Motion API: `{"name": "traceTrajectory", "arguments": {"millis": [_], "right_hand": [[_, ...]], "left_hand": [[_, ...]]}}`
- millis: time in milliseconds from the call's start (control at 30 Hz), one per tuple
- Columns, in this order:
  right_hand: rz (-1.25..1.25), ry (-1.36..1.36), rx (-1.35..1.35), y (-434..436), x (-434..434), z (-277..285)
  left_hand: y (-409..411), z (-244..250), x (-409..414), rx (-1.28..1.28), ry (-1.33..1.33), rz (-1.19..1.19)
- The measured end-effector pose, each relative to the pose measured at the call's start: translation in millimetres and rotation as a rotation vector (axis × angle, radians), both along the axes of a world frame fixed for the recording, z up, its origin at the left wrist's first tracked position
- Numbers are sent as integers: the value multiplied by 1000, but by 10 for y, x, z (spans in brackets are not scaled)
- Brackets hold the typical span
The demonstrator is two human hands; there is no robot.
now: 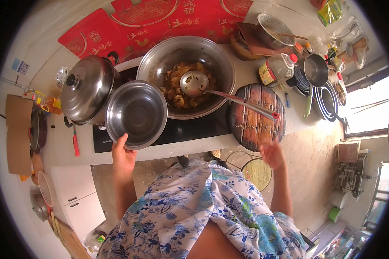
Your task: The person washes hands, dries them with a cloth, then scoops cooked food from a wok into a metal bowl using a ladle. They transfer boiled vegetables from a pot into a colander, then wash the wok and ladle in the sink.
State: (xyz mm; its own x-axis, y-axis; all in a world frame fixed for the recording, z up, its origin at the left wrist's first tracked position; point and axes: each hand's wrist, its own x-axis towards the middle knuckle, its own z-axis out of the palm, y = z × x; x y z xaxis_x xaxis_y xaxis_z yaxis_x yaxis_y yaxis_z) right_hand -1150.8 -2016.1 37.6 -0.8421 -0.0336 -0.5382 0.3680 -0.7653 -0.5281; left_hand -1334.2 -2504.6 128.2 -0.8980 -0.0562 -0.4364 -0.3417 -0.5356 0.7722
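Observation:
My left hand (124, 155) grips the near rim of an empty metal bowl (136, 115), thumb on the rim, beside the wok. A large metal wok (152, 63) with browned sliced food (178, 97) in it sits on the black cooktop (194, 129). A metal ladle (194, 83) rests with its bowl over the food, and its long handle reaches right past the wok's rim. My right hand (272, 153), slightly blurred, is near the front edge of a round wooden lid or board (257, 116), below the end of the ladle handle, and holds nothing. Whether it touches the wood cannot be told.
A lidded steel pot (88, 89) stands left of the wok. A red-handled utensil (75, 142) lies further left. To the right are a capped oil bottle (277, 69), a small saucepan (314, 70) and a metal basin (275, 30). Red printed cardboard (162, 24) stands behind the wok.

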Motion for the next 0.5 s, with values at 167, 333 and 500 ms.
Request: {"name": "traceTrajectory", "arguments": {"millis": [167,333,500], "right_hand": [[333,105,43,-203,-1344,997],[663,-17,262,-503,-1744,1362],[882,166,1088,-735,-2057,2031]], "left_hand": [[-8,36,143,56,6,48],[-167,-84,395,69,38,98],[-130,-105,599,82,3,219]]}}
